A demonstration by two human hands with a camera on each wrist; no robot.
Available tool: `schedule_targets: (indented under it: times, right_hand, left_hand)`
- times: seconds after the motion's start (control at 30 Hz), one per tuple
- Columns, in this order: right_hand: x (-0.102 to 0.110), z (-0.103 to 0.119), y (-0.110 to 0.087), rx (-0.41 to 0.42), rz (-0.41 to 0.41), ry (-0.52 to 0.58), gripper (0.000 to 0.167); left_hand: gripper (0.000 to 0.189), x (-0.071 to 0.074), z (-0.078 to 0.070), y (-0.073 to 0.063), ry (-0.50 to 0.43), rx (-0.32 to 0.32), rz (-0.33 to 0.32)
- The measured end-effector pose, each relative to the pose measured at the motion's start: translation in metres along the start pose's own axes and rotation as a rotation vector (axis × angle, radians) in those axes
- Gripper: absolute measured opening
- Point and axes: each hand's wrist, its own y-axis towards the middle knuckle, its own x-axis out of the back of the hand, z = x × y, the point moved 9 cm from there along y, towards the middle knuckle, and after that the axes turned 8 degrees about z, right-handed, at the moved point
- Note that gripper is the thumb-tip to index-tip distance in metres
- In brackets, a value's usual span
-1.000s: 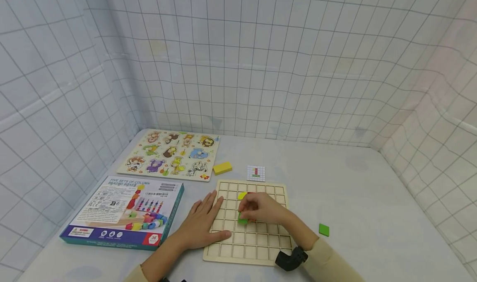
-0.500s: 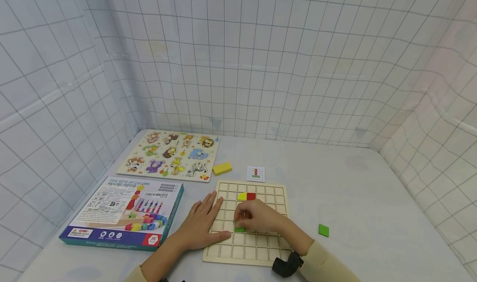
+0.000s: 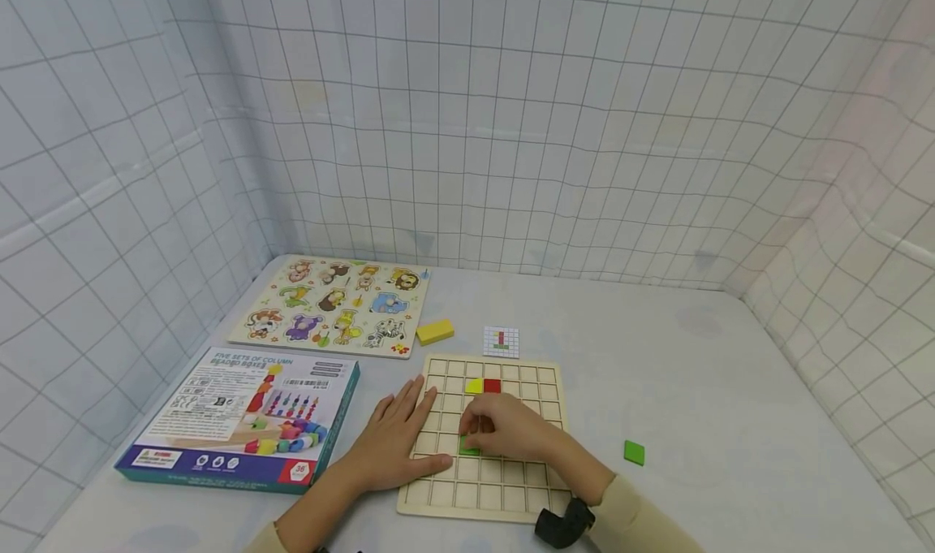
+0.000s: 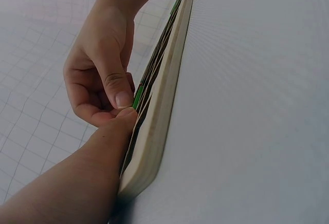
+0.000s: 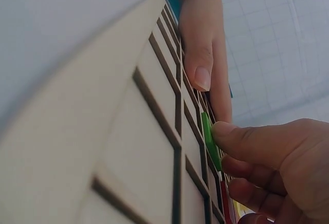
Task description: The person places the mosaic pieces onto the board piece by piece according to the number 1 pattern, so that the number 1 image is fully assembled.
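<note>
A wooden grid board [image 3: 456,496] lies flat on the table. My left hand [image 3: 390,447] rests on its left edge, fingers spread and straight. Over the middle of the board, my right hand [image 3: 511,427] pinches a green square tile [image 3: 470,447] with curled fingers. In the right wrist view its thumb presses the green tile [image 5: 209,139] at the grid's surface, near my left hand [image 5: 200,54]. A yellow tile [image 3: 474,386] and a red tile [image 3: 493,386] sit side by side in cells of an upper row. Cells under the right palm are hidden.
A loose green tile [image 3: 634,453] lies right of the board. Behind the board are a small pattern card [image 3: 501,342] and a yellow block [image 3: 435,331]. To the left lie an animal puzzle board [image 3: 329,301] and a bead-toy box [image 3: 244,419].
My right hand has moved slightly left and toward me with the green tile, lowering it into the grid and uncovering the red tile. The left hand has stayed put.
</note>
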Motion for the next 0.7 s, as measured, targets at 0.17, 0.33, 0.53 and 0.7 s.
schedule_targets:
  times: [0.17, 0.33, 0.53, 0.7]
  right_hand:
    - [0.005, -0.006, -0.008, -0.013, -0.036, 0.037, 0.007]
    - [0.011, -0.014, -0.02, -0.017, -0.077, 0.046, 0.005]
    - [0.021, -0.026, -0.043, -0.037, -0.12, 0.083, 0.004]
    - [0.027, -0.038, -0.062, -0.071, -0.147, 0.125, 0.007]
  left_hand:
    - [0.101, -0.001, 0.0, 0.0, 0.001, 0.005, 0.003]
    - [0.102, -0.001, 0.0, 0.0, -0.002, 0.01, 0.003]
    - [0.103, -0.002, 0.0, 0.001, 0.005, 0.016, 0.006]
    - [0.102, 0.0, 0.0, 0.001, -0.004, 0.018, 0.014]
